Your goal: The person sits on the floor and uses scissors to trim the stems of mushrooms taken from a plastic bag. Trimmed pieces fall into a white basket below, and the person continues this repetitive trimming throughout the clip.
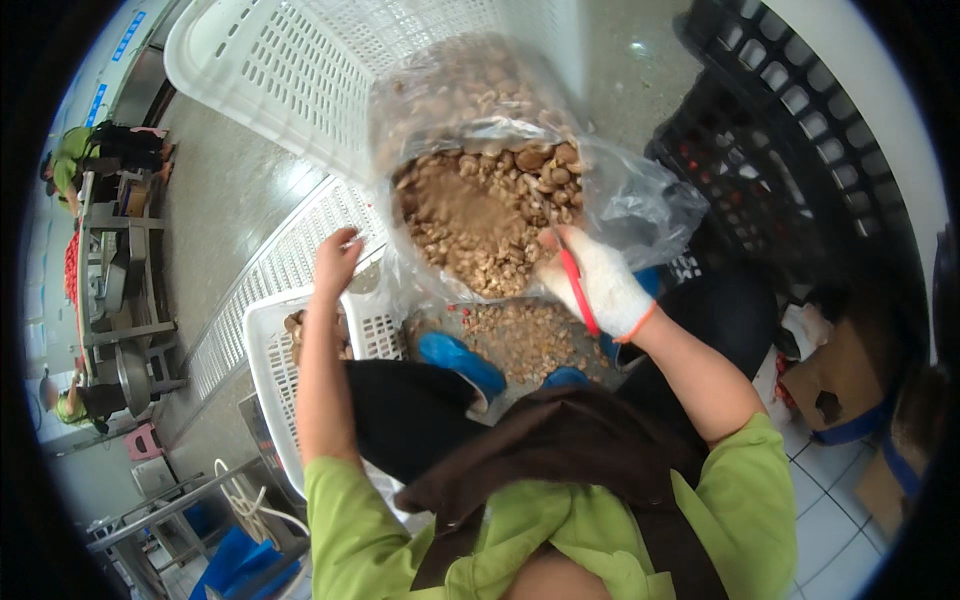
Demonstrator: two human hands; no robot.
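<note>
A large clear plastic bag (637,195) full of brown mushrooms (487,217) lies open before me, leaning in a big white perforated crate (300,82). My right hand (600,285), in a white knitted glove, holds red-handled scissors (576,289) at the bag's near right edge. The blades are partly hidden. My bare left hand (339,259) is raised left of the bag, above the rim of a smaller white basket (274,360) that holds some mushrooms. Its fingers are curled and blurred; whether they hold something I cannot tell.
Mushroom bits (525,337) lie on the floor between blue shoe covers (465,364). Black crates (795,150) stand at right, near a torn cardboard box (840,375). A metal floor grate (262,277) runs at left. Two people (75,161) are at work by tables far left.
</note>
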